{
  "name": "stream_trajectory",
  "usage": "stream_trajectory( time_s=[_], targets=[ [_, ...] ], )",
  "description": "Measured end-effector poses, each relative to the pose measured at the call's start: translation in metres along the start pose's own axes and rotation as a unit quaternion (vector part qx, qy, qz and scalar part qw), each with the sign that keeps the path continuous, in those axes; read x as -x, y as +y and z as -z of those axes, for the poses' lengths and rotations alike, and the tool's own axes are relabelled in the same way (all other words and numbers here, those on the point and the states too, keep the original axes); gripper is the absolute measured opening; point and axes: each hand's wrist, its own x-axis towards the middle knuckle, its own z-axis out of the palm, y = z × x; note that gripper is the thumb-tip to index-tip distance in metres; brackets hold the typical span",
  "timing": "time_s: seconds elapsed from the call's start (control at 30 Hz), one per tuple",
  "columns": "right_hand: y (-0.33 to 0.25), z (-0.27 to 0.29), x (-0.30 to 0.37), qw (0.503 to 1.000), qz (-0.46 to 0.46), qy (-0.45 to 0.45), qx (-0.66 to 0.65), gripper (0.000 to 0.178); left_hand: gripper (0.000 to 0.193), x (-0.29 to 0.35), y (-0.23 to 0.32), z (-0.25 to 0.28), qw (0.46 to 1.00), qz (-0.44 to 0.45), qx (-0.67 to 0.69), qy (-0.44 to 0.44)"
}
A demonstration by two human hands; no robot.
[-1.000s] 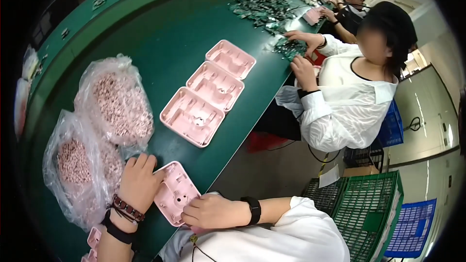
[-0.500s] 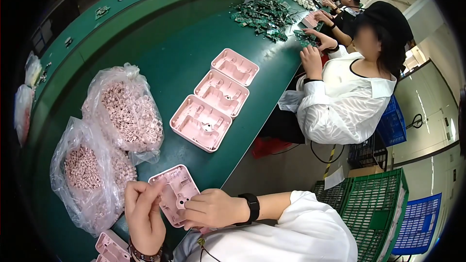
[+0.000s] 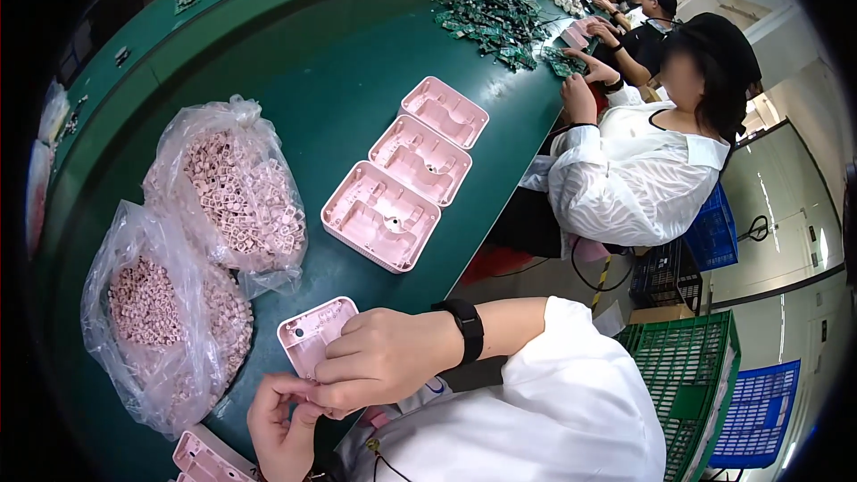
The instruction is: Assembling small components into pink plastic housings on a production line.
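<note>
"What's under your hands?"

"A pink shell (image 3: pixel 308 353), open side up, right in front of me by the near edge of the desk (image 3: pixel 339 107). My right hand (image 3: pixel 379 361) lies across it with the fingers bent over its near part. My left hand (image 3: pixel 286 419) is curled just below, thumb and fingers drawn in, tips meeting the right hand's. Whether they pinch some small piece between them, I can't tell — my own fingers hide the spot."

"How does it handle?"

"Light and stiff, I'd judge, like moulded plastic, and smooth enough to slide. The raised bits inside look the likeliest to snap, so the outer walls are the place to take hold."

"Any room to move?"

"Ahead, yes: a stretch of green lies between my shell and the row of three shells (image 3: pixel 406 152). On my left it's tighter, with the nearer plastic bag (image 3: pixel 170 379) of little pink parts beside me and the farther plastic bag (image 3: pixel 165 156) behind it. Another shell (image 3: pixel 210 455) sits low at my left. On my right the desk drops away — a careless nudge could send the thing over. Farther along that edge sits a co-worker (image 3: pixel 643 174), near a heap of circuit boards (image 3: pixel 495 27)."
</note>
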Motion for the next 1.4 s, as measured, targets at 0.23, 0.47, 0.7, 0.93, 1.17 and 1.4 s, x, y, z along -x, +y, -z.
stream_trajectory(
  time_s=[0.23,0.47,0.7,0.93,1.17,1.4],
  targets=[
    [0.023,-0.004,-0.005,0.997,0.035,-0.05,-0.057,0.012,0.023,-0.012,-0.015,0.005,0.998,-0.012,0.057,-0.018],
    [0.037,-0.015,-0.014,0.993,-0.013,-0.062,-0.097,0.01,0.024,-0.012,-0.014,0.009,0.995,-0.022,0.058,0.073],
    [0.047,-0.028,-0.029,0.993,0.048,-0.101,-0.019,0.009,0.037,0.017,-0.019,0.027,0.933,-0.065,-0.323,0.145],
    [0.037,-0.006,-0.013,0.977,-0.015,-0.211,0.032,0.011,0.051,0.022,-0.038,0.018,0.898,-0.087,-0.423,0.091],
    [0.051,-0.022,-0.013,0.972,0.002,-0.231,0.037,0.009,0.05,0.021,-0.047,0.011,0.922,-0.059,-0.381,0.041],
    [0.044,-0.03,-0.018,0.972,0.046,-0.229,0.016,0.008,0.045,0.024,-0.055,0.016,0.923,-0.031,-0.382,0.041]
  ],
)
